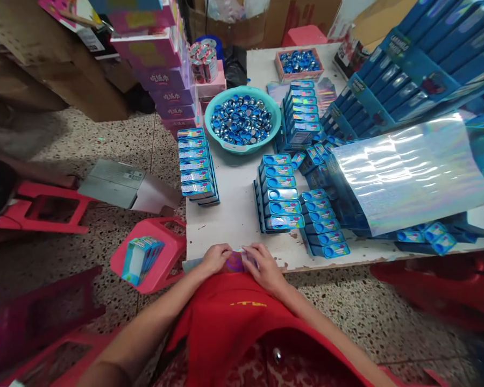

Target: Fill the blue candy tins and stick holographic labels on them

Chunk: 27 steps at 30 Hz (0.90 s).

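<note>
At the front edge of the white table [236, 223], my left hand [218, 259] and my right hand [265, 267] face each other in front of the red apron [226, 306]. Both have their thumb and fingers closed at a small, shiny purple piece [234, 262] between them; most of it is hidden, and its kind is unclear. Just beyond my right hand stands a row of blue printed small boxes [282, 193] in a tray. A similar row [196, 164] is at the left edge.
A turquoise basin [242, 148] holds many blue-and-silver caps. More caps fill a pink box [299, 63] behind it. Blue display boxes [403, 80] and a shiny holographic sheet [415, 172] occupy the right. A pink stool [153, 269] with blue boxes stands left, near stacked purple cartons [167, 78].
</note>
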Each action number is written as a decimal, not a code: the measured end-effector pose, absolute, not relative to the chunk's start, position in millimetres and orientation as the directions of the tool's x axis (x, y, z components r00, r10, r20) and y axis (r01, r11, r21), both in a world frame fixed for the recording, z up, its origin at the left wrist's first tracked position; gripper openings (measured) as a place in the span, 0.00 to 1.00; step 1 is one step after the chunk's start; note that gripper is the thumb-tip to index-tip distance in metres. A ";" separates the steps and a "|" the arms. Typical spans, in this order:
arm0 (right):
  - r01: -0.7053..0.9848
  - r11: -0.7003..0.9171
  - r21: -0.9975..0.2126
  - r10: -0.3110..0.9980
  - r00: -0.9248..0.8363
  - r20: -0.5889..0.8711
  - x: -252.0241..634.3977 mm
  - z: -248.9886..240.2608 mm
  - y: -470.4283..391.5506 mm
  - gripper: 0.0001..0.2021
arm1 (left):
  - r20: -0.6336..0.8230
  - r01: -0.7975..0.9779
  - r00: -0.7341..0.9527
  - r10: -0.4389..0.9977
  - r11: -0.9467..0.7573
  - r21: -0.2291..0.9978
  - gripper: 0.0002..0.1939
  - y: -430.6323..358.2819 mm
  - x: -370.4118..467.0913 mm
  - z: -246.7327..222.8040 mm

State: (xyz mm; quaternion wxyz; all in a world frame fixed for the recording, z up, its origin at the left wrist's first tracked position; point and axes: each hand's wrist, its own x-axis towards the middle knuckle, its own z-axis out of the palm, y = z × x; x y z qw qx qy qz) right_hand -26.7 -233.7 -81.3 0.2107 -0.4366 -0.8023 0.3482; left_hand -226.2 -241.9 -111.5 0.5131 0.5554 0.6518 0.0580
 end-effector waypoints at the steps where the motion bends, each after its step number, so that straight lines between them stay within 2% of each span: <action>1: 0.589 0.455 -0.668 0.798 -0.603 0.012 -32.7 -88.1 -229.5 0.16 | -0.602 0.674 0.130 0.788 0.375 0.637 0.13 -241.1 -224.2 -112.5; 3: 0.630 0.584 -0.513 0.709 -0.703 -0.057 -41.2 -98.6 -219.9 0.19 | -0.606 0.695 0.107 0.788 0.376 0.612 0.14 -238.0 -222.0 -113.2; 5: 0.618 0.668 -0.415 0.632 -0.765 -0.122 -44.4 -105.2 -214.0 0.19 | -0.622 0.716 0.084 0.778 0.387 0.581 0.14 -235.1 -221.7 -113.6; 10: 0.549 0.757 -0.355 0.545 -0.829 -0.121 -36.7 -110.8 -217.3 0.19 | -0.647 0.730 0.041 0.762 0.419 0.540 0.15 -232.5 -222.0 -117.0; 15: 0.529 0.745 -0.407 0.567 -0.823 -0.033 -33.9 -110.7 -217.9 0.12 | -0.657 0.738 0.024 0.753 0.430 0.520 0.14 -229.9 -221.4 -122.2; 17: 0.543 0.723 -0.427 0.592 -0.806 -0.024 -34.8 -108.4 -216.6 0.07 | -0.665 0.746 0.009 0.747 0.438 0.501 0.13 -228.7 -220.9 -124.5; 19: 0.566 0.682 -0.464 0.627 -0.778 -0.028 -34.4 -103.0 -215.6 0.06 | -0.674 0.753 -0.011 0.739 0.449 0.480 0.13 -227.7 -220.2 -126.9; 22: 0.598 0.566 -0.567 0.701 -0.711 -0.051 -29.6 -86.8 -214.7 0.06 | -0.681 0.761 -0.035 0.731 0.461 0.456 0.13 -226.6 -218.7 -129.9; 27: 0.592 0.276 -0.758 0.827 -0.547 -0.126 -18.4 -44.3 -214.4 0.05 | -0.672 0.776 -0.039 0.740 0.446 0.446 0.13 -224.6 -218.9 -120.3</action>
